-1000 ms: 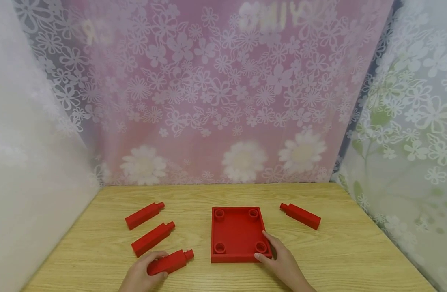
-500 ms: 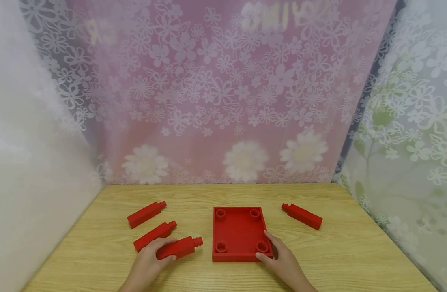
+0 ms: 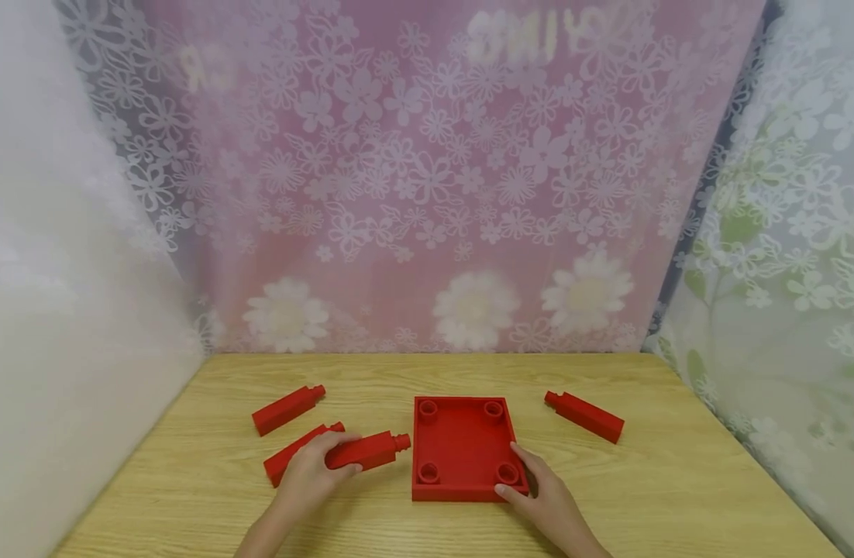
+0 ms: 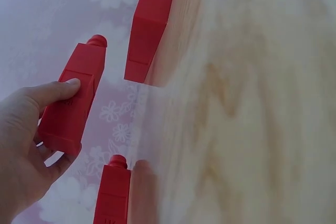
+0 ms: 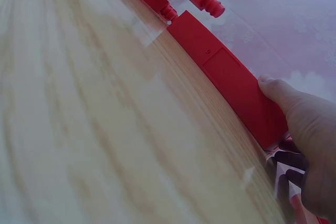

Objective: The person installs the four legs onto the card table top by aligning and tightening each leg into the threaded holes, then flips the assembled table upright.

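Observation:
My left hand (image 3: 308,474) grips a red square-sided leg (image 3: 373,449) by its rear half, raised off the table. Its narrow threaded end points right, close to the left side of a red square tabletop (image 3: 462,446). That tabletop lies hollow side up, with a round socket in each corner. At its near right corner, my right hand (image 3: 544,500) holds it, thumb on the front edge and fingers along the right side. In the left wrist view, the thumb presses the upper face of the held leg (image 4: 73,100). Some of the right fingers are hidden behind the tabletop (image 5: 226,77).
Two similar red legs lie at the left, a farther one (image 3: 287,409) and a nearer one (image 3: 287,459) partly hidden by my left hand. Another red leg (image 3: 586,418) lies right of the tabletop. The wooden table (image 3: 371,527) ends at a pink flowered curtain (image 3: 413,194).
My left hand has lifted the leg and carried it forward and right, toward the tabletop. My right hand keeps its hold at the corner. The view has shifted slightly.

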A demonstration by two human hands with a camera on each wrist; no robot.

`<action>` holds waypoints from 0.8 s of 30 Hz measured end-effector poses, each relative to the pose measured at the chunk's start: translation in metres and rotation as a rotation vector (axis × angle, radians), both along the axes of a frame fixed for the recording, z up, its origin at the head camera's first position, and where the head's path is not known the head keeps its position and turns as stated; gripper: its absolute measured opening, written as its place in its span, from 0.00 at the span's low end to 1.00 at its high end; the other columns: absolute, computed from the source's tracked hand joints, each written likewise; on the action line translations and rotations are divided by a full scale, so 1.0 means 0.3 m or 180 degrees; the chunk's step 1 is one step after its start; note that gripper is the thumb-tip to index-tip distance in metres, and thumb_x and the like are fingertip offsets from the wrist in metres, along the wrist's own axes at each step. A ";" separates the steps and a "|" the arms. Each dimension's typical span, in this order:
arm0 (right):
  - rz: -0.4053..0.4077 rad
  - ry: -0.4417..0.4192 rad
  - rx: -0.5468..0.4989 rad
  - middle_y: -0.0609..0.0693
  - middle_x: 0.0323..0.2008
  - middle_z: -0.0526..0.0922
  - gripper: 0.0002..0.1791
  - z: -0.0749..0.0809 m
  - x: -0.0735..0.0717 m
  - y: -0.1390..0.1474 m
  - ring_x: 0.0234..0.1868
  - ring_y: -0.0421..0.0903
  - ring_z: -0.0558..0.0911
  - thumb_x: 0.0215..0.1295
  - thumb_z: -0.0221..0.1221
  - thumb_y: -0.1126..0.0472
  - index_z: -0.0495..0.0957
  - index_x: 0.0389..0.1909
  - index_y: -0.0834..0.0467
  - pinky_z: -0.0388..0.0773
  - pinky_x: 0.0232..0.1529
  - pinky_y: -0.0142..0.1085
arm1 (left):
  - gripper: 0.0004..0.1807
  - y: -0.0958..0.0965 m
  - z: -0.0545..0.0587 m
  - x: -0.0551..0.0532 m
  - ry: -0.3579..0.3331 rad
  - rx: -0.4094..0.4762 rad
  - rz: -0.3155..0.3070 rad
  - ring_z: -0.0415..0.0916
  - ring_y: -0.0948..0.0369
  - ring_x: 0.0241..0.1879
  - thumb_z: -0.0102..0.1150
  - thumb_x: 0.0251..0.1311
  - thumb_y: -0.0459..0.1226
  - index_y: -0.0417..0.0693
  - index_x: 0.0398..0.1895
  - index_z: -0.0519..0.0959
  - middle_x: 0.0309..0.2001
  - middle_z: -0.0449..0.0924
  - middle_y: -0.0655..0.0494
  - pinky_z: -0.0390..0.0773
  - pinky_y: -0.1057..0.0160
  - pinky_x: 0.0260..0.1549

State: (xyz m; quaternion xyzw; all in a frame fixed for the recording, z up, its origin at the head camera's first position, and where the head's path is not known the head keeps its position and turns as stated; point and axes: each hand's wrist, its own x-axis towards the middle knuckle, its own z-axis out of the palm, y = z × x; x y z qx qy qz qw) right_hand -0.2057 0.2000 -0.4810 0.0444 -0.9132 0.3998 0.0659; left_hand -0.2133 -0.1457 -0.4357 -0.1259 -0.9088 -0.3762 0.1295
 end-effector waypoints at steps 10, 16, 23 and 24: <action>-0.0003 -0.0003 -0.0008 0.58 0.59 0.68 0.44 -0.009 -0.007 0.001 0.60 0.58 0.66 0.48 0.64 0.39 0.66 0.63 0.57 0.63 0.55 0.55 | 0.22 0.050 0.019 -0.058 0.0165 0.0071 -0.0051 0.75 0.56 0.43 0.72 0.43 0.39 0.49 0.46 0.80 0.44 0.78 0.56 0.74 0.55 0.39; -0.0023 -0.0044 -0.0015 0.59 0.59 0.68 0.44 -0.002 -0.002 0.000 0.59 0.59 0.66 0.48 0.65 0.39 0.66 0.63 0.57 0.63 0.55 0.55 | 0.21 0.074 0.023 -0.098 0.0159 0.0188 -0.0068 0.73 0.55 0.45 0.72 0.44 0.37 0.50 0.46 0.81 0.44 0.78 0.56 0.73 0.53 0.41; -0.0021 -0.0044 -0.0075 0.58 0.59 0.68 0.44 0.005 -0.003 -0.008 0.60 0.58 0.66 0.48 0.65 0.40 0.66 0.63 0.58 0.63 0.55 0.54 | 0.21 0.082 0.030 -0.151 0.0222 0.0202 -0.0077 0.73 0.55 0.46 0.71 0.45 0.38 0.52 0.46 0.80 0.45 0.77 0.56 0.74 0.54 0.40; -0.0023 -0.0043 -0.0071 0.58 0.59 0.68 0.43 0.004 -0.004 -0.008 0.60 0.58 0.66 0.48 0.65 0.40 0.66 0.63 0.58 0.63 0.55 0.54 | 0.20 0.084 0.032 -0.156 0.0212 0.0222 -0.0081 0.73 0.56 0.46 0.71 0.45 0.38 0.52 0.46 0.80 0.45 0.77 0.57 0.75 0.55 0.39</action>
